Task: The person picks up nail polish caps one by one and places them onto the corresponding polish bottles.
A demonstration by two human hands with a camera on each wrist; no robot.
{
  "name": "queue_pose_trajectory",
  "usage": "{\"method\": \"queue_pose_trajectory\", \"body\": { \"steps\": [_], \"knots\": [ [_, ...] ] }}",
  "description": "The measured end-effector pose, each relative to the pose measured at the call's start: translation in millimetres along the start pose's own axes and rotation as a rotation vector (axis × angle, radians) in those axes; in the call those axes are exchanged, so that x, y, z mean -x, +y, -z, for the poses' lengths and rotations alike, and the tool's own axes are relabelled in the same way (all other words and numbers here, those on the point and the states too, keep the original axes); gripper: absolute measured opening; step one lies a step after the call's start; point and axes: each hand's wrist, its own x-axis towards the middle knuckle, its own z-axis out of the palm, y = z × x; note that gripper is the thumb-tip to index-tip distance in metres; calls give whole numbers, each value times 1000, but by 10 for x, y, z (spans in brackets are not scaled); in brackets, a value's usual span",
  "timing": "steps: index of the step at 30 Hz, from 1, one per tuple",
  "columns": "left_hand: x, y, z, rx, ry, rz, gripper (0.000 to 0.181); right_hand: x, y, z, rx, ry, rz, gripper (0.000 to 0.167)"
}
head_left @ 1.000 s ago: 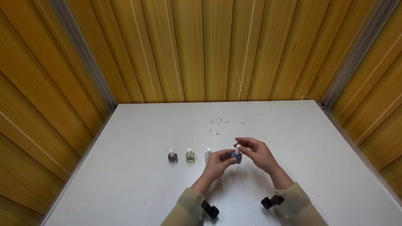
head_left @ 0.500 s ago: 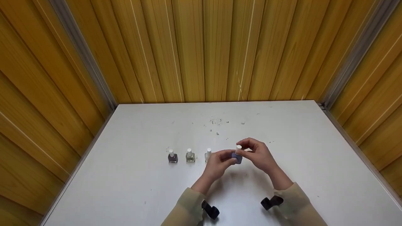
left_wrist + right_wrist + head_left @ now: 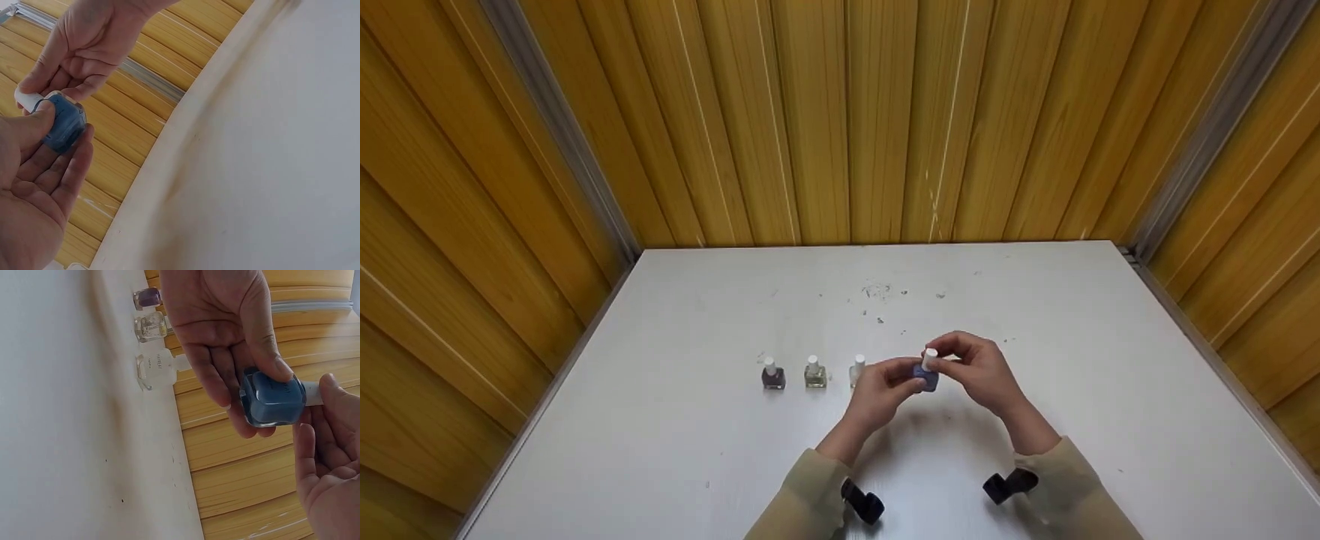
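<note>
A blue nail polish bottle (image 3: 926, 378) with a white cap (image 3: 930, 358) is held up above the table between both hands. My left hand (image 3: 877, 391) grips its glass body, thumb on the near face and fingers behind, as the left wrist view also shows. From the other side my right hand (image 3: 976, 373) pinches the white cap between thumb and fingers. In the right wrist view the cap (image 3: 312, 393) sits against the neck of the bottle (image 3: 273, 399). Whether the cap is fully screwed on, I cannot tell.
Left of my hands, three more white-capped bottles stand in a row on the white table (image 3: 660, 420): a dark purple one (image 3: 773, 377), a clear yellowish one (image 3: 814, 375) and a whitish one (image 3: 855, 373), partly hidden by my left hand. A wood-patterned wall (image 3: 877, 120) rises behind.
My right fingers, looser around the cap a second ago, closed in on it and then shifted slightly, showing more of the cap. My left hand and the standing bottles have stayed in place.
</note>
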Motion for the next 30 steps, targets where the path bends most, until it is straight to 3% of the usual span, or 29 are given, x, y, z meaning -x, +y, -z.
{"method": "queue_pose_trajectory", "body": {
  "steps": [5, 13, 19, 23, 30],
  "knots": [
    [3, 8, -1, 5, -3, -1, 28, -5, 3, -21, 15, 31, -62, 24],
    [-6, -1, 13, -4, 16, 15, 30, 2, 3, 36, 31, -86, -3, 30],
    [0, -4, 15, -6, -1, 0, 30, 4, -16, -1, 11, -5, -22, 18],
    [1, -5, 11, -16, -10, -15, 29, 4, -24, -24, 11, 36, -60, 21],
    [-7, -2, 16, -6, 10, 12, 29, 3, 1, 11, 2, -86, 7, 33]
  ]
}}
